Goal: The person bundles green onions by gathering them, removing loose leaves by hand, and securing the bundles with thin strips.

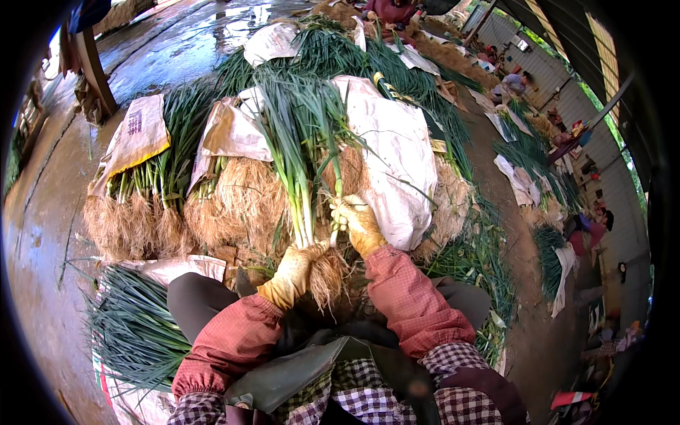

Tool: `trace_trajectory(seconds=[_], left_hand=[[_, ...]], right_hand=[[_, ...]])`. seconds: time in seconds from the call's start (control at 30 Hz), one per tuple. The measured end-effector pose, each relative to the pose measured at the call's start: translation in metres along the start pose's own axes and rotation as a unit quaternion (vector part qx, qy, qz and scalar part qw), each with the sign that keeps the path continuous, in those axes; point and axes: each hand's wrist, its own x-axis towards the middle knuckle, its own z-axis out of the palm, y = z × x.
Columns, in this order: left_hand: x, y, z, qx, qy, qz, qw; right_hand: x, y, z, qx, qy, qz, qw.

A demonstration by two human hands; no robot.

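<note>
1. Though clasped low by the left hand (290,273), standing free above that grip: a bundle of green onions (303,205), near the middle of the view, straight ahead of the dark apron (280,379).
2. Running away from the apron along its long axis: roots (327,278) at the near end, pale stems next, dark green leaves (290,134) at the far end, leaning slightly left toward the tips.
3. Nearer to the root end: the left hand, in a yellowish glove, wrapped firmly around the base of the stems, with roots hanging out just below and to the right.
4. Farther forward, just right of the stems: the right hand (359,221), gloved likewise, pinching a single stalk (338,177) between thumb and fingers.
5. Roughly parallel to the bundle, just to its right: that stalk, with its pale foot reaching down beside the left hand. Cannot tell whether touching it there.
6. Near each other but apart: both hands, set on a diagonal, left lower, right higher.
7. Beyond the left hand: a heap of tan-rooted onions (244,195). Just beyond the right: a white sack (393,163). Beside the left knee (195,301): a pile of dark greens (134,319).
</note>
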Motion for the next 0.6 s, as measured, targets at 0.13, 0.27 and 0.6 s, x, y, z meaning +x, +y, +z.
trace_trajectory(seconds=[0.13, 0.27, 0.6], left_hand=[[-0.009, -0.008, 0.006, -0.001, 0.025, -0.074, 0.997], [-0.006, -0.008, -0.013, 0.139, 0.063, -0.014, 0.988], [-0.020, 0.009, 0.012, 0.235, 0.056, 0.123, 0.963]], right_hand=[[-0.012, 0.049, -0.013, 0.282, -0.027, 0.137, 0.949], [-0.015, 0.095, -0.021, -0.281, -0.074, 0.088, 0.953], [-0.043, 0.014, -0.020, -0.100, -0.006, 0.124, 0.987]])
